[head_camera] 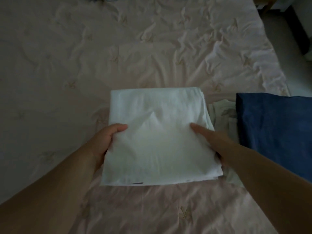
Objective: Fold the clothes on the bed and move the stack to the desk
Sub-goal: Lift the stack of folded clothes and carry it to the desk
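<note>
On the pink bed (118, 56), both hands grip a folded white cloth (158, 137): left hand (108, 137) and right hand (211, 139) at its sides; blue cloth (273, 129) nearby.

This is a bedroom in a home. A wide bed (152, 53) with a wrinkled pale pink quilt fills the view beyond and around the held white cloth (158, 137). Right of the grip lies a blue cloth (273, 129); far right shows floor (276, 36) and dark furniture (298, 31).
</note>
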